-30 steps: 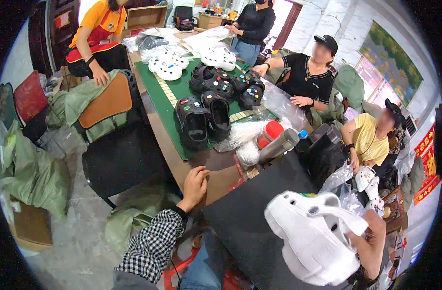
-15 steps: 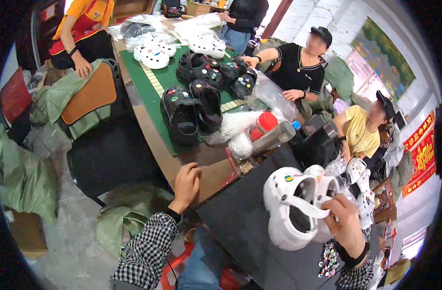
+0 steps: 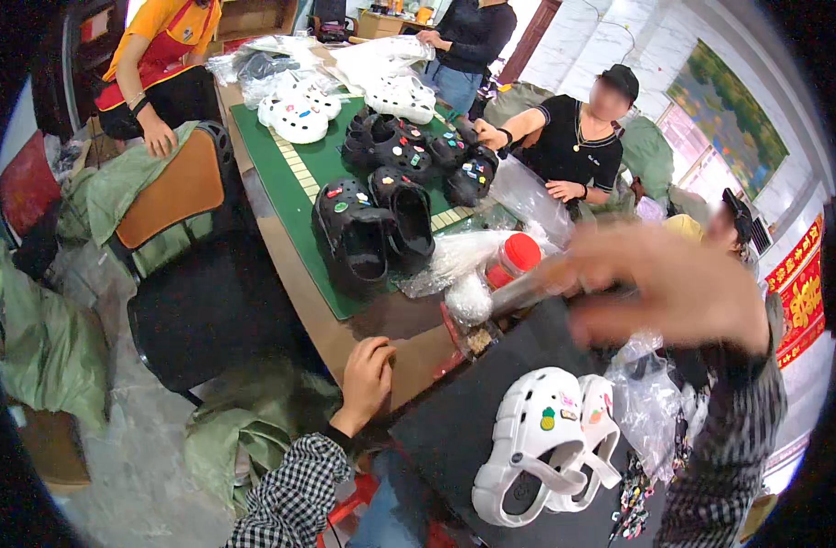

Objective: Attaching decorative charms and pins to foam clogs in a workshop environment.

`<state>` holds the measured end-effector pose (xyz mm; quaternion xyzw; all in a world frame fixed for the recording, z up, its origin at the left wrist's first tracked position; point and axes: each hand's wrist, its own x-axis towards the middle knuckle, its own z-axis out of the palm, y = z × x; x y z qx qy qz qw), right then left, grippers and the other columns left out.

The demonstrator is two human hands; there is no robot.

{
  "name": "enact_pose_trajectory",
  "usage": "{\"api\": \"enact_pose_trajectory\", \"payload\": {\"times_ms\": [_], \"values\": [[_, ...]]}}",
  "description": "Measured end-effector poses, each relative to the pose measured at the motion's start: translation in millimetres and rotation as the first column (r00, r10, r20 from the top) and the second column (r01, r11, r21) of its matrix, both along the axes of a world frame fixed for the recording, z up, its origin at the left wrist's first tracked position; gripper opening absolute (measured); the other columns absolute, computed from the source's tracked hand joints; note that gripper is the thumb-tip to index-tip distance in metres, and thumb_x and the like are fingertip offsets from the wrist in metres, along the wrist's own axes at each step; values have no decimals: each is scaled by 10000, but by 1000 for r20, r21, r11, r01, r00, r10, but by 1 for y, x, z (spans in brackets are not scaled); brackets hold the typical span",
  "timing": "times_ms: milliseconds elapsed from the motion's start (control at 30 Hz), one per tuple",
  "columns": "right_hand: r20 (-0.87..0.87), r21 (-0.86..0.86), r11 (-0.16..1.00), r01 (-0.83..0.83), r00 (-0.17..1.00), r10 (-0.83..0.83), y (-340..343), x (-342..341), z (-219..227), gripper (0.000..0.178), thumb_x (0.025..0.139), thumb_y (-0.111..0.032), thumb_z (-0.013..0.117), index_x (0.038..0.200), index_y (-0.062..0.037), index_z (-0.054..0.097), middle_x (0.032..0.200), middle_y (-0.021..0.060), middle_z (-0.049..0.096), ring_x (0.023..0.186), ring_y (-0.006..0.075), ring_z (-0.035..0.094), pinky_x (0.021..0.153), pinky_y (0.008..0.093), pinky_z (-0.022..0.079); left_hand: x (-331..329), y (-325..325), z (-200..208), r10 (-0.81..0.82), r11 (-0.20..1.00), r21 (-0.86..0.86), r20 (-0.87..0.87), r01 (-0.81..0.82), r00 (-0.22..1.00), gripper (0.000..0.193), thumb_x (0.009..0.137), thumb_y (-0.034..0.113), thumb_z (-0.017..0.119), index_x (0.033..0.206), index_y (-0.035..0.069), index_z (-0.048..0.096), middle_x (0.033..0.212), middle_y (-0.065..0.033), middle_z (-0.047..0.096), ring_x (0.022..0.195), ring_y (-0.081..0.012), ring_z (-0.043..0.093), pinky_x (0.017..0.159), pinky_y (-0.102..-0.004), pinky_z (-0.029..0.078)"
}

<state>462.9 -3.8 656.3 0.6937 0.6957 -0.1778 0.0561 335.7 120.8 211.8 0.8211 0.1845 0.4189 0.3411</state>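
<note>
A pair of white clogs [image 3: 518, 438] with small colourful charms on top stands on the black tabletop in front of me. Above and beyond it, my right hand [image 3: 674, 283] is raised and smeared by motion. It partly covers a grey cylindrical bottle [image 3: 520, 294]; whether it grips anything cannot be made out. My left hand [image 3: 367, 379] rests at the edge of the table, its fingers curled, with nothing visible in them. Small loose charms [image 3: 633, 502] lie to the right of the clogs, near crumpled clear plastic [image 3: 651, 393].
Several black clogs [image 3: 349, 228] and white clogs [image 3: 299, 114] stand on a green mat [image 3: 285, 215]. Beyond my bottle is a red-lidded jar [image 3: 518, 256]. Co-workers stand or sit around the table. A chair [image 3: 208, 292] is at the left, beside green sacks [image 3: 43, 338].
My right hand has let go of the white clogs and moved up and away, toward the bottle. The pair now stands lower in view on the black tabletop. My left hand stays at the edge.
</note>
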Motion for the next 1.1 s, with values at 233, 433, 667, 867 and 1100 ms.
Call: {"api": "enact_pose_trajectory", "payload": {"times_ms": [233,433,667,867,1100], "values": [[172,178,980,-92,983,61,199,82,-155,755,769,-486,786,1355,-73,551,1343,231,543,1257,375,524,999,438,465,0,3,-1,-16,1000,17,34,15,999,212,804,4,622,1014,14,646,1134,-142,618,1100,-358,582,948,-456,477],[289,256,965,57,948,-132,226,123,-275,1034,730,-750,656,1545,-211,318,1594,303,155,1485,481,106,1166,621,118,-4,2,4,-34,999,5,-56,35,998,236,793,17,637,1028,30,657,1141,-126,623,1128,-344,581,953,-453,473],[288,296,954,48,948,-137,245,155,-268,742,749,-624,714,1350,-229,529,1292,256,518,1223,435,506,1030,594,330,-5,1,11,-47,999,-10,-82,47,996,228,788,9,640,1013,42,658,1115,-117,627,1126,-336,580,953,-445,476],[119,279,960,-27,993,-7,236,136,-262,424,746,-265,697,1151,-163,623,917,236,683,948,403,670,802,509,539,-4,0,7,-33,999,-7,-106,32,994,234,791,1,638,1019,39,672,1136,-108,636,1140,-330,575,961,-444,476],[-253,558,786,266,957,-144,237,154,-227,375,740,-282,743,1043,-61,723,999,157,724,949,299,688,845,389,528,-4,-2,5,-23,1000,-12,-121,22,992,250,776,-7,640,1019,39,673,1138,-108,636,1146,-329,572,953,-453,484]]}}
